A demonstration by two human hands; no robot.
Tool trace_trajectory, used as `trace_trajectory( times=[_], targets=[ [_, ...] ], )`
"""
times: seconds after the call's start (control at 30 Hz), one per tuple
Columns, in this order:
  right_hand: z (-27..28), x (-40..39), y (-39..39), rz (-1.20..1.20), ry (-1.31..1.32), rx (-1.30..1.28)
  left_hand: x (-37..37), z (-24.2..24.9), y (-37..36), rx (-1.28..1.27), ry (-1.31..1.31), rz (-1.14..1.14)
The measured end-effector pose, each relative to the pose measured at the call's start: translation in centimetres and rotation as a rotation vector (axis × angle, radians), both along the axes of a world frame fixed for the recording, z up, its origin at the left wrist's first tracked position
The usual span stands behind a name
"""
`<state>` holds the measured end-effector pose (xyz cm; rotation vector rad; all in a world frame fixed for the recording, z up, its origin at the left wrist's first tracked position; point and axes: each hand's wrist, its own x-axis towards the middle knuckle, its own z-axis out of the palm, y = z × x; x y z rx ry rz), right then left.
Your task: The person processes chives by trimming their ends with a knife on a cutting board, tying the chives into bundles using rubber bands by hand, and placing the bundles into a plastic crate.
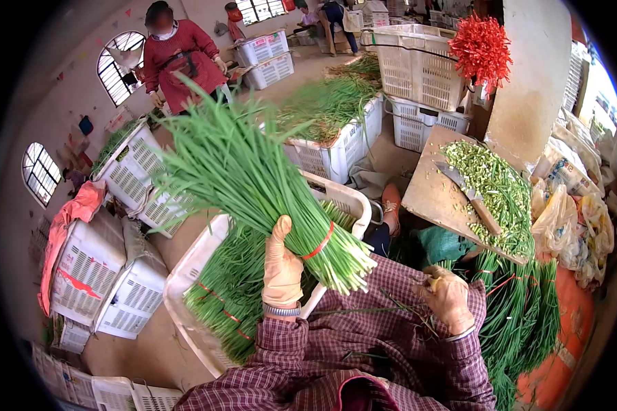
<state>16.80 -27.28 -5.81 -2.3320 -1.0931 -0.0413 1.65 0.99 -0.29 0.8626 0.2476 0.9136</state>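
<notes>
My left hand (282, 267), in a beige glove, is closed around a large bunch of green chives (253, 175) held up at a slant. The leaves point up and left; the pale cut ends point down and right, with a red band (320, 241) tied around the stems. My right hand (448, 297) rests low over my lap with its fingers curled in. A few thin loose stalks (418, 314) lie by its fingers; whether it grips any, I cannot make out. Below the bunch, a white crate (178, 294) contains more banded chives (230, 301).
At right, a cutting board (425, 188) carries a knife (483, 209) and chopped stem ends (487, 168). Banded chive bunches (521, 308) lie beside my right arm. Ahead stands a crate (329, 161) full of chives. Stacked crates (89, 264) stand left. A person in red (182, 58) stands beyond.
</notes>
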Motion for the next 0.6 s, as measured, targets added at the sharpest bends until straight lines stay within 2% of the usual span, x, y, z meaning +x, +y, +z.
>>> trace_trajectory(
  times=[0.03,0.1,0.17,0.23,0.3,0.33,0.37,0.43,0.6],
  targets=[
    [1.2,0.2,0.0,0.024,-0.021,0.121,-0.1,0.3,-0.3,-0.003,0.0,0.007],
    [5.7,-1.1,2.1,0.064,0.381,0.323,0.0,1.3,-1.8,0.052,0.069,-0.013],
    [4.8,-0.8,5.1,0.258,0.393,0.458,0.8,1.1,-3.1,0.037,0.101,-0.042],
    [7.8,-2.4,7.9,0.292,0.691,0.65,1.5,0.2,-4.1,0.081,0.164,-0.117],
    [8.1,-2.0,10.6,0.312,0.613,0.786,1.7,0.8,-5.4,0.089,0.225,-0.153],
    [8.5,-2.3,11.8,0.284,0.658,0.973,1.6,1.7,-6.2,0.089,0.215,-0.171],
    [7.9,-2.0,12.1,0.174,0.813,0.875,1.6,2.2,-6.8,0.09,0.205,-0.187],
    [7.0,-2.2,12.4,0.108,1.068,1.105,0.8,2.2,-6.2,0.036,0.222,-0.199],
    [3.5,-3.4,12.3,0.054,1.228,1.22,-1.1,1.9,-5.2,-0.005,0.294,-0.17]
  ],
)
